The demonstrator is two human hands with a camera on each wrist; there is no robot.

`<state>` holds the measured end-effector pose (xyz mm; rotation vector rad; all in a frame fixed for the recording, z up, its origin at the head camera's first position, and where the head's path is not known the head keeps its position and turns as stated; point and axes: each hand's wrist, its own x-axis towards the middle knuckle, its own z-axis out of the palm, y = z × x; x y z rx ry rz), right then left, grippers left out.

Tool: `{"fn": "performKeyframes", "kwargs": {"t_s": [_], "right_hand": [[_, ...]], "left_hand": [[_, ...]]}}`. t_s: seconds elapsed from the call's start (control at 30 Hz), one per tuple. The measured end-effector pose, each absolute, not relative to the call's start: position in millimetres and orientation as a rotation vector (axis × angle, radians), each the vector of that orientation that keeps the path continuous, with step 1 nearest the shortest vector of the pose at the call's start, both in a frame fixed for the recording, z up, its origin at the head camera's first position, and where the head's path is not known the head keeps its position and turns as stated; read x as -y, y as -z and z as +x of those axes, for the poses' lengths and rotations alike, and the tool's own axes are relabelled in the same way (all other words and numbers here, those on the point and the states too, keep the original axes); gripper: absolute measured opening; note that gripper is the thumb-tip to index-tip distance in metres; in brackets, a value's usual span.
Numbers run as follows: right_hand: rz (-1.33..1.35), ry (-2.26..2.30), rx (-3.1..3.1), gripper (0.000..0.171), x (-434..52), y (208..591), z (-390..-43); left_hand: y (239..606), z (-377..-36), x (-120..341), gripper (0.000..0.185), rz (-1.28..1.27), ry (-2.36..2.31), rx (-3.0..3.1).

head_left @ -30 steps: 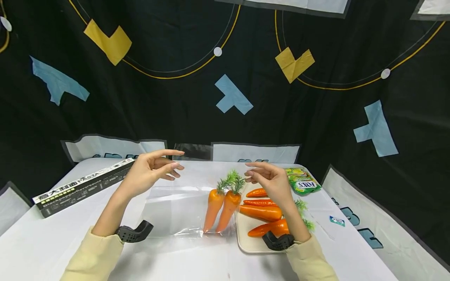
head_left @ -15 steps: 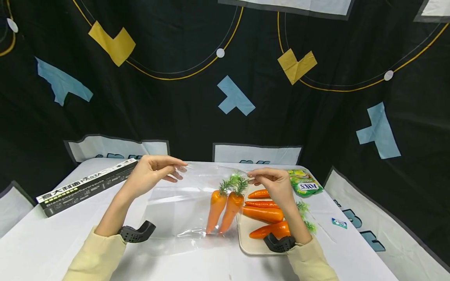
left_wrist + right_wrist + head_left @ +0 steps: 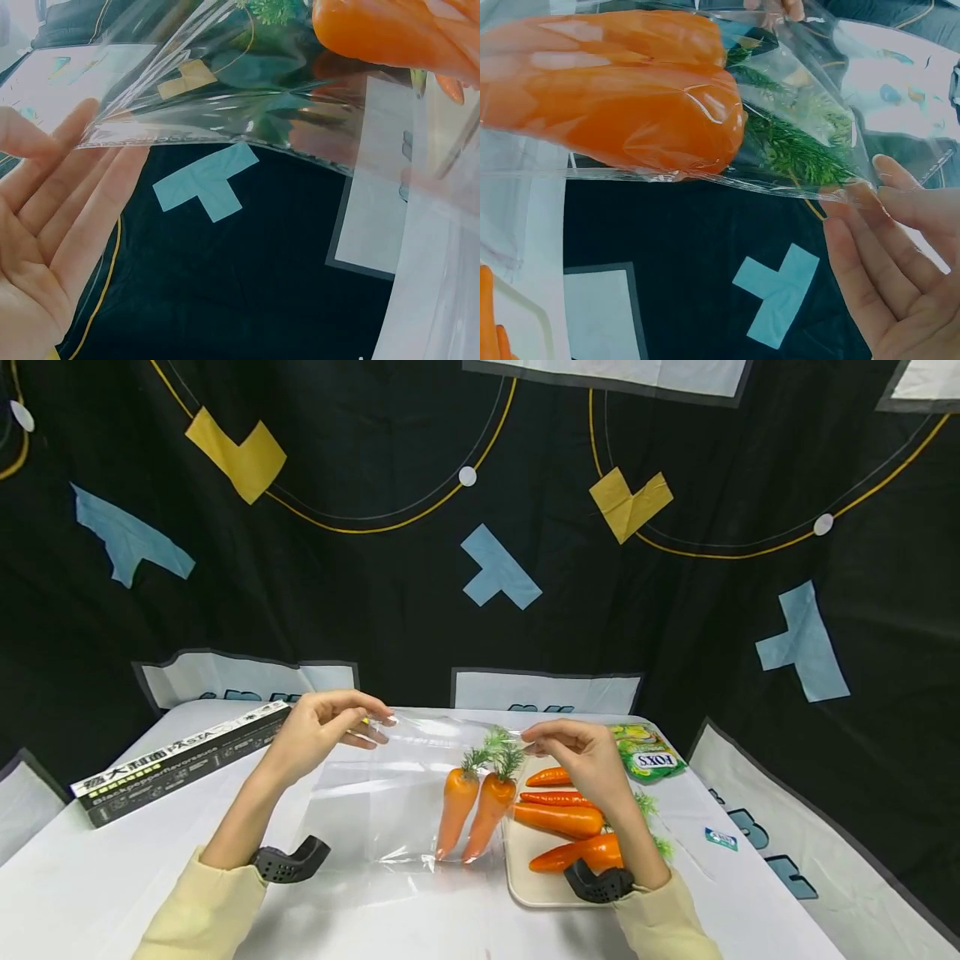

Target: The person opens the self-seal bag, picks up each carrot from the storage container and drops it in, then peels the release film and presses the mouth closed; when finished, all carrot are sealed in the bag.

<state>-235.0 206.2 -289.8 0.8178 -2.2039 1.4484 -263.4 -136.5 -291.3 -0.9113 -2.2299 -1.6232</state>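
A clear plastic bag (image 3: 352,814) is held up by its upper corners, with two orange carrots (image 3: 491,806) with green tops standing tops-up in its right half. My left hand (image 3: 315,735) pinches the upper left corner between thumb and fingertips. In the left wrist view the bag's edge (image 3: 202,142) stretches away from those fingers. On the other side my right hand (image 3: 581,752) pinches the upper right corner, close by the carrot greens (image 3: 802,150) in the right wrist view. Beneath the right forearm, several more carrots (image 3: 558,817) lie on a cream tray (image 3: 525,885).
A long black pasta box (image 3: 180,764) lies at the table's left. At the back right is a green FOX'S packet (image 3: 648,756), with a small blue-green packet (image 3: 721,838) nearer the right edge. A black curtain (image 3: 360,602) hangs behind the white table (image 3: 172,860).
Both hands have come down a little, and the bag's upper edge has dropped from in front of the curtain to over the table. The carrots inside stay about where they were.
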Motion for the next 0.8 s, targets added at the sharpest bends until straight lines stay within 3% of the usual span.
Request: {"fn": "performKeyframes", "kwargs": {"t_s": [0.23,0.43,0.8], "right_hand": [[0.812,-1.364,2.267,0.024,-214.8,305.1,-249.3],[0.788,-1.370,2.257,0.011,-213.9,305.0,-250.2],[0.838,-1.374,2.210,0.018,-199.6,293.0,-235.5]], "left_hand": [[290.0,-260.1,134.7,0.020,-0.828,1.568,2.275],[290.6,-258.0,135.7,0.028,-0.773,1.481,2.354],[294.4,-261.5,136.8,0.023,-0.789,1.474,2.347]]}}
